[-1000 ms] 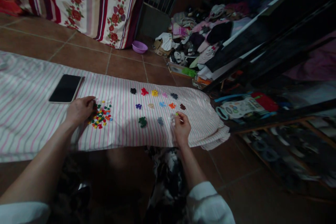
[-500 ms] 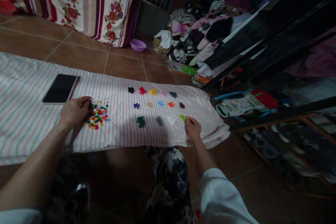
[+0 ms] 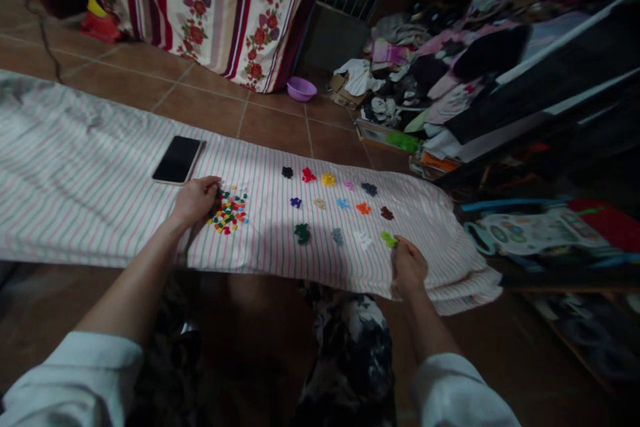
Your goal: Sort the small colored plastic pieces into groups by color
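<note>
On a striped cloth [image 3: 270,240] lies a mixed pile of small coloured pieces [image 3: 231,210]. My left hand [image 3: 197,201] rests at the left edge of this pile, fingers curled together; what they hold, if anything, is hidden. My right hand [image 3: 411,264] is at the lime-green pieces [image 3: 388,238], its fingertips pinched beside them. Whether a piece is between those fingertips is too small to make out. Single-colour heaps lie in rows between the hands, among them dark green pieces [image 3: 302,233], white pieces [image 3: 367,240], orange pieces [image 3: 363,209] and red pieces [image 3: 309,175].
A smartphone [image 3: 178,160] lies on the cloth beyond my left hand. A purple basin [image 3: 301,89] stands on the tiled floor behind. Heaped clothes [image 3: 430,67] fill the back right, and a rack with a red and white item [image 3: 520,233] stands at the right.
The view has turned left, so everything sits further right in the picture. Both hands keep their places, the left by the mixed pile and the right by the lime-green pieces.
</note>
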`<move>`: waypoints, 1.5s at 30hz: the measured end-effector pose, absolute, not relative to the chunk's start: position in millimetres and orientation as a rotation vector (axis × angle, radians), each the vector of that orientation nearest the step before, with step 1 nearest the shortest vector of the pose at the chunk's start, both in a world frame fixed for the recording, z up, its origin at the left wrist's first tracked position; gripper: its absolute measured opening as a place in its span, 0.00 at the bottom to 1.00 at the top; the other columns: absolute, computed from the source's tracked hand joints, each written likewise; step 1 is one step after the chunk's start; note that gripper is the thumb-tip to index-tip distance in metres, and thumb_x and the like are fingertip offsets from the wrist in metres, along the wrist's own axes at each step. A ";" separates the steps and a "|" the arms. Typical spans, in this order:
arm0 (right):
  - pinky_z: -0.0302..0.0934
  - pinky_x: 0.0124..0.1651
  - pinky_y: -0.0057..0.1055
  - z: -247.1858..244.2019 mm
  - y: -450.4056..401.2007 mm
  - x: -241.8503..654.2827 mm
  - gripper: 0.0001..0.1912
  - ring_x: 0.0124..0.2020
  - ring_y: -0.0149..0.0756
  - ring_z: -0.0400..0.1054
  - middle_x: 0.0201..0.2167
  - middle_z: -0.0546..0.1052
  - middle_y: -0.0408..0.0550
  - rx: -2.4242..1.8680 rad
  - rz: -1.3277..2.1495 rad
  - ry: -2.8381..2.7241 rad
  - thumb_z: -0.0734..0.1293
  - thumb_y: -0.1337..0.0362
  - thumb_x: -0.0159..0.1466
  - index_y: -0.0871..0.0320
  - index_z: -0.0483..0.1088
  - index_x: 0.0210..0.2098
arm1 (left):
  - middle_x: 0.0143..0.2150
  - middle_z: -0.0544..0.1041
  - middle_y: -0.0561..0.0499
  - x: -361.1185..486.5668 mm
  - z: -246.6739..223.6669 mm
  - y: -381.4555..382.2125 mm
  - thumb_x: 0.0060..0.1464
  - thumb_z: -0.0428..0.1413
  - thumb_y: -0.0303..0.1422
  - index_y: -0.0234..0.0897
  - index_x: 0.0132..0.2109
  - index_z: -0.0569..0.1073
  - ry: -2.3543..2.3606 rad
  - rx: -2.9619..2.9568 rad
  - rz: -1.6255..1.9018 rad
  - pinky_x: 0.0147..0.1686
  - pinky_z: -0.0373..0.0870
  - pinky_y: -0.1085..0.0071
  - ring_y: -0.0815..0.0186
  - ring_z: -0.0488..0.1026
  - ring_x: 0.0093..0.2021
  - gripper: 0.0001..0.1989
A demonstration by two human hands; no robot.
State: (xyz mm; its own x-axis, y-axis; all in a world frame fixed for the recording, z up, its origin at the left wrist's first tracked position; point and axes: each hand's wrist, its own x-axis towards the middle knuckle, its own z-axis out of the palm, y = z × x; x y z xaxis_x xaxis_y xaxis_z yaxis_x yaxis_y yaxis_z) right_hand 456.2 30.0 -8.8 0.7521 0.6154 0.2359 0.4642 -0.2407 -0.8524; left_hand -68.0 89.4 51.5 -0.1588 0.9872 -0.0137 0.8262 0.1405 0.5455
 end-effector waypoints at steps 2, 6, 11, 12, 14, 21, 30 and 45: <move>0.70 0.46 0.41 -7.7 31.6 455.5 0.19 0.39 0.41 0.73 0.36 0.80 0.48 -1.835 0.247 -0.721 0.68 0.53 0.51 0.58 0.79 0.36 | 0.49 0.82 0.47 -69.0 53.4 87.6 0.60 0.45 0.35 0.40 0.56 0.77 2.039 1.712 0.626 0.51 0.72 0.69 0.61 0.78 0.50 0.22; 0.69 0.36 0.37 9.7 37.3 447.7 0.17 0.33 0.37 0.70 0.33 0.78 0.46 -1.715 0.267 -0.548 0.70 0.54 0.47 0.57 0.76 0.33 | 0.50 0.81 0.46 -74.5 53.0 83.8 0.60 0.45 0.33 0.38 0.57 0.76 2.051 1.645 0.660 0.51 0.72 0.69 0.61 0.78 0.50 0.23; 0.68 0.36 0.33 45.2 40.7 395.9 0.20 0.35 0.34 0.71 0.39 0.78 0.46 -1.614 0.370 -0.858 0.73 0.53 0.49 0.54 0.76 0.39 | 0.49 0.82 0.46 -84.8 46.7 81.8 0.61 0.44 0.33 0.36 0.57 0.76 2.026 1.645 0.698 0.53 0.71 0.67 0.60 0.78 0.50 0.23; 0.68 0.37 0.34 50.8 39.9 378.9 0.21 0.36 0.34 0.72 0.40 0.78 0.47 -1.600 0.409 -0.954 0.73 0.51 0.50 0.54 0.76 0.41 | 0.48 0.82 0.46 -86.2 45.9 81.8 0.61 0.45 0.33 0.36 0.56 0.76 2.030 1.641 0.702 0.54 0.71 0.67 0.60 0.78 0.50 0.22; 0.70 0.38 0.35 59.0 36.6 341.5 0.22 0.36 0.35 0.73 0.41 0.78 0.49 -1.586 0.472 -1.138 0.72 0.50 0.53 0.54 0.76 0.44 | 0.47 0.82 0.46 -88.0 45.3 82.0 0.61 0.45 0.33 0.36 0.56 0.76 2.027 1.624 0.705 0.53 0.71 0.67 0.61 0.78 0.49 0.22; 0.71 0.40 0.36 60.6 23.7 213.5 0.14 0.38 0.36 0.73 0.40 0.78 0.49 -1.329 0.631 -1.711 0.67 0.55 0.63 0.53 0.75 0.45 | 0.46 0.83 0.45 -89.1 48.0 83.4 0.62 0.45 0.32 0.35 0.57 0.75 1.994 1.620 0.681 0.52 0.70 0.67 0.61 0.79 0.46 0.21; 0.70 0.42 0.34 44.0 52.4 121.7 0.12 0.36 0.36 0.72 0.37 0.76 0.49 -1.193 0.611 -1.985 0.64 0.66 0.62 0.55 0.77 0.42 | 0.44 0.83 0.45 -88.9 46.5 82.5 0.61 0.46 0.32 0.36 0.56 0.76 1.926 1.667 0.675 0.51 0.70 0.67 0.61 0.78 0.44 0.21; 0.66 0.47 0.33 20.1 71.0 94.9 0.14 0.43 0.39 0.70 0.41 0.75 0.49 -1.339 0.496 -2.255 0.64 0.72 0.62 0.54 0.77 0.42 | 0.46 0.82 0.45 -85.2 55.7 79.8 0.62 0.46 0.32 0.35 0.57 0.76 1.931 1.692 0.605 0.54 0.69 0.67 0.60 0.78 0.49 0.22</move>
